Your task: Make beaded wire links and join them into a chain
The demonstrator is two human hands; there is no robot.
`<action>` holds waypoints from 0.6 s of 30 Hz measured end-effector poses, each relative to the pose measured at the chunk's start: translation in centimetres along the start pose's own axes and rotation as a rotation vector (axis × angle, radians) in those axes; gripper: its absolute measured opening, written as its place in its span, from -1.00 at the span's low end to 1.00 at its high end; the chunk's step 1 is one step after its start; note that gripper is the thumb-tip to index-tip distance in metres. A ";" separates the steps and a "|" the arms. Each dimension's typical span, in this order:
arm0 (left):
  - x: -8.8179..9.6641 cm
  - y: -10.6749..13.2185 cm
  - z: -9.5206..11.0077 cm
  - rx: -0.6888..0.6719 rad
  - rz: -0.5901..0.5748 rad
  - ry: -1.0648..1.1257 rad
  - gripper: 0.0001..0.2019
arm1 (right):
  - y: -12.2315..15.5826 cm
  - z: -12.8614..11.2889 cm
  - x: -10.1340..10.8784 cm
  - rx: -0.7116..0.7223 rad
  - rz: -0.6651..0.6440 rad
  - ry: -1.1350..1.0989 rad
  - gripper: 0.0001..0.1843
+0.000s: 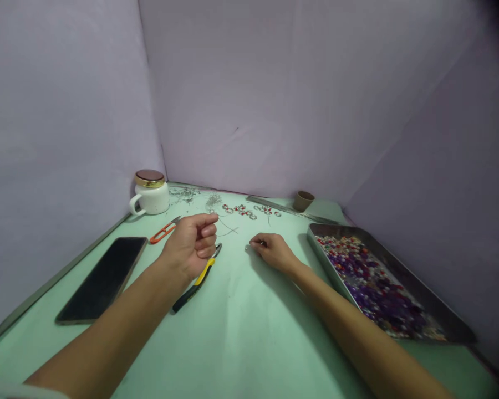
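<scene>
My left hand (pixel 192 242) is raised a little above the pale green table (pixel 241 327), fingers curled into a pinch on a thin wire that trails toward the bent wires (pixel 227 224) beyond it. Just under it lie black-and-yellow pliers (pixel 197 280). My right hand (pixel 271 249) rests on the table near the middle, fingers closed on something tiny I cannot make out. Small beaded pieces (pixel 249 210) lie in a row farther back.
A metal tray (pixel 436 299) of mixed purple, red and white beads lies at the right. A dark phone (pixel 103 279) lies at the left, orange thread snips (pixel 163 231) behind it, a white lidded mug (pixel 150 193) in the corner, a small brown cup (pixel 303 200) at the back wall.
</scene>
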State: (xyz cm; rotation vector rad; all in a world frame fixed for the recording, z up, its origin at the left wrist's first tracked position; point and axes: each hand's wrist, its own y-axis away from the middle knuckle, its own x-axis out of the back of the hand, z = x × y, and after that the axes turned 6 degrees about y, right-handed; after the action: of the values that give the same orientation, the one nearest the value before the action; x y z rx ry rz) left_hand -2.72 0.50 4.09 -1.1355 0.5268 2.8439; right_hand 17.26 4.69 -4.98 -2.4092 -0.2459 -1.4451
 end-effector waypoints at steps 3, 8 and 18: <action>0.0 0.0 -0.3 0.014 0.006 0.006 -0.76 | -0.5 -0.3 -0.6 0.007 0.000 0.027 -0.82; -0.1 0.0 -0.4 0.009 0.025 0.008 -0.75 | -0.7 -0.8 -1.7 0.002 0.026 0.080 -0.85; 0.6 -0.7 -2.8 0.086 0.014 -0.061 -0.78 | 0.1 -0.8 -1.8 -0.069 0.046 0.151 -0.85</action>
State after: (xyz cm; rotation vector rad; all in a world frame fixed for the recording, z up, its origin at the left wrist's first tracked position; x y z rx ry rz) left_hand -1.20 0.20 1.58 -1.0313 0.6483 2.8273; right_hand 15.77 4.33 -6.25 -2.3275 -0.1057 -1.6301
